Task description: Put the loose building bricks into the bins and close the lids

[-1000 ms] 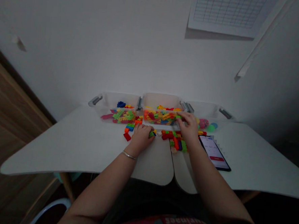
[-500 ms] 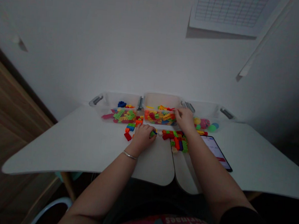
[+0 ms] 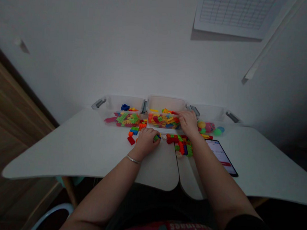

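Note:
My left hand (image 3: 146, 142) rests on the white table, its fingertips closed on a small green toy brick (image 3: 156, 138) with a bit of blue on it. My right hand (image 3: 188, 123) lies over the front rim of the middle clear plastic bin (image 3: 166, 104), among orange, yellow and red bricks. Its fingers hide whatever they may touch. Between my hands and to the right lies a loose heap of red, green, orange and purple bricks (image 3: 180, 145). A red brick (image 3: 131, 140) sits just beyond my left hand.
A clear bin of mixed bricks (image 3: 124, 104) stands at the back left, and a clear bin of coloured balls (image 3: 212, 115) at the back right. A smartphone (image 3: 220, 156) with a lit screen lies on the table (image 3: 83, 152) right of the heap. Walls rise behind.
My right hand has shifted left along the middle bin's front rim, uncovering more of the phone. My left hand stays in nearly the same place, holding the small brick.

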{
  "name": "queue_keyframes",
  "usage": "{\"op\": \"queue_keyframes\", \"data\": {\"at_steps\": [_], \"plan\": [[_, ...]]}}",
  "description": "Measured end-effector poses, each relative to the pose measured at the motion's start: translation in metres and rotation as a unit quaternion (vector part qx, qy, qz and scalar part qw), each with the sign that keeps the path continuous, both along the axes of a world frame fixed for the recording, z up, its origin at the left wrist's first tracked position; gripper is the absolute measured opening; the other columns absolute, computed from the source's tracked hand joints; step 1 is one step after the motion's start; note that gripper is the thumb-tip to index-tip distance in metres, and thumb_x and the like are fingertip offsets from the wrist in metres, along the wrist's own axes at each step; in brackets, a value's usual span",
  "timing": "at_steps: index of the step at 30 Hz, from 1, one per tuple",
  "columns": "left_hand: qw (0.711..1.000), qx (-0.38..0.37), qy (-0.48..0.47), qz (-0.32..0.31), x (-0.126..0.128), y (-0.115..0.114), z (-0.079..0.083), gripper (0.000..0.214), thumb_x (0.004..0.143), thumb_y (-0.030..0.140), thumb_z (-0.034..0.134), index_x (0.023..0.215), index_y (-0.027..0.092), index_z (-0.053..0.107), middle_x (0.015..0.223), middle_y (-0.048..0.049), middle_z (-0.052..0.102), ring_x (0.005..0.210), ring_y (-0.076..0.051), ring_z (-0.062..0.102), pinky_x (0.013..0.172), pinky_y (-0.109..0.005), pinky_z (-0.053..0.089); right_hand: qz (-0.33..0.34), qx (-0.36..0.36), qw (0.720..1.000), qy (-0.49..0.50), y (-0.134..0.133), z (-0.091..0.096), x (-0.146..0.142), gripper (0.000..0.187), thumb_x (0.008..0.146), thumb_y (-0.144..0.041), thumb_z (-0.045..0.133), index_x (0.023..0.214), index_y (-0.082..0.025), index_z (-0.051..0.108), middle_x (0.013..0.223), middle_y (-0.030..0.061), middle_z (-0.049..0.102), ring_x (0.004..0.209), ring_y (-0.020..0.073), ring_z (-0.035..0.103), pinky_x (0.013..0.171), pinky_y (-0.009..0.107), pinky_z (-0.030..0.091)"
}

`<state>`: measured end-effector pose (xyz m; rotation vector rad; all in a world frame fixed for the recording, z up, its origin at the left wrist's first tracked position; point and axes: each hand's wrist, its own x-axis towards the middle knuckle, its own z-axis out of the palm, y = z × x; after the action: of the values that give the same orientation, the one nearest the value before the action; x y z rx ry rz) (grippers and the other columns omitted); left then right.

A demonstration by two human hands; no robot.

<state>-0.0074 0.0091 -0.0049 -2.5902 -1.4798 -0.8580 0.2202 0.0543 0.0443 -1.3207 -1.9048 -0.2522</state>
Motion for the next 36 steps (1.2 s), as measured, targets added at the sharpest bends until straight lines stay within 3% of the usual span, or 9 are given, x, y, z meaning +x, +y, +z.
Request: {"op": "queue_keyframes", "data": {"at_steps": [6,10,15,19,23,28,32,36], "plan": [[1.0,0.005,-0.001,0.002,0.0,0.0,0.001,0.016,0.082,0.028,0.062,0.094,0.018,0.065,0.093,-0.0075,0.066,0.093,-0.025,0.056,0.086,-0.04,0.043,0.081,0.012,0.99,0.115,0.005,-0.012,0.016,0.053,0.097,-0.051,0.023,0.11,-0.023,0.067,0.121,0.0069,0.067,0.129,0.0266,0.047,0.115,0.056,0.018],[1.0,0.005,-0.016,0.004,0.001,0.0,0.003,0.015,0.081,0.027,0.062,0.093,0.017,0.064,0.093,-0.0077,0.066,0.092,-0.025,0.057,0.085,-0.039,0.044,0.092,0.043,0.98,0.172,-0.004,-0.016,0.017,0.045,0.094,-0.049,0.034,0.109,-0.021,0.066,0.122,0.0093,0.066,0.133,0.028,0.043,0.112,0.054,0.028],[0.999,0.014,-0.033,-0.008,0.003,-0.002,0.005,0.015,0.081,0.026,0.064,0.094,0.018,0.063,0.092,-0.0074,0.066,0.091,-0.024,0.058,0.085,-0.039,0.046,0.064,0.092,0.976,0.184,-0.033,-0.027,-0.01,0.032,0.089,-0.033,0.043,0.113,-0.022,0.061,0.122,0.0088,0.064,0.128,0.0265,0.048,0.109,0.052,0.034],[0.997,0.024,-0.066,-0.007,0.005,0.0,0.003,0.023,0.079,0.025,0.066,0.1,0.017,0.06,0.097,-0.0081,0.066,0.093,-0.024,0.06,0.086,-0.039,0.047,0.1,0.08,0.982,0.141,-0.052,-0.032,-0.038,0.044,0.085,-0.027,0.05,0.128,-0.019,0.05,0.13,0.0128,0.057,0.129,0.026,0.046,0.109,0.05,0.036],[0.994,0.023,-0.107,-0.015,0.006,0.002,0.002,0.033,0.077,0.024,0.067,0.108,0.017,0.057,0.1,-0.0087,0.066,0.094,-0.024,0.061,0.085,-0.039,0.049,0.102,0.029,0.976,0.19,-0.063,-0.036,-0.053,0.043,0.085,-0.028,0.05,0.127,-0.02,0.05,0.128,0.0131,0.058,0.124,0.0255,0.05,0.107,0.05,0.038],[0.987,0.008,-0.144,-0.071,0.009,0.0,0.003,0.036,0.079,0.021,0.064,0.114,0.017,0.054,0.106,-0.0089,0.065,0.097,-0.021,0.063,0.086,-0.036,0.052,0.121,-0.09,0.943,0.295,-0.063,-0.053,-0.058,0.037,0.084,-0.03,0.049,0.12,-0.02,0.056,0.122,0.0125,0.061,0.115,0.0247,0.056,0.099,0.046,0.045],[0.982,0.004,-0.162,-0.1,0.01,0.0,0.002,0.038,0.079,0.016,0.062,0.116,0.018,0.053,0.111,-0.0087,0.064,0.103,-0.021,0.062,0.09,-0.036,0.052,0.17,-0.161,0.923,0.304,-0.061,-0.064,-0.06,0.033,0.084,-0.03,0.051,0.115,-0.022,0.059,0.117,0.0093,0.065,0.11,0.0225,0.06,0.1,0.043,0.045],[0.982,-0.001,-0.158,-0.105,0.01,0.003,0.0,0.04,0.078,0.012,0.061,0.117,0.018,0.052,0.115,-0.0093,0.063,0.109,-0.021,0.061,0.094,-0.038,0.051,0.18,-0.179,0.922,0.293,-0.064,-0.065,-0.06,0.032,0.083,-0.025,0.052,0.114,-0.023,0.061,0.117,0.0069,0.066,0.109,0.0208,0.061,0.098,0.041,0.046]]}}
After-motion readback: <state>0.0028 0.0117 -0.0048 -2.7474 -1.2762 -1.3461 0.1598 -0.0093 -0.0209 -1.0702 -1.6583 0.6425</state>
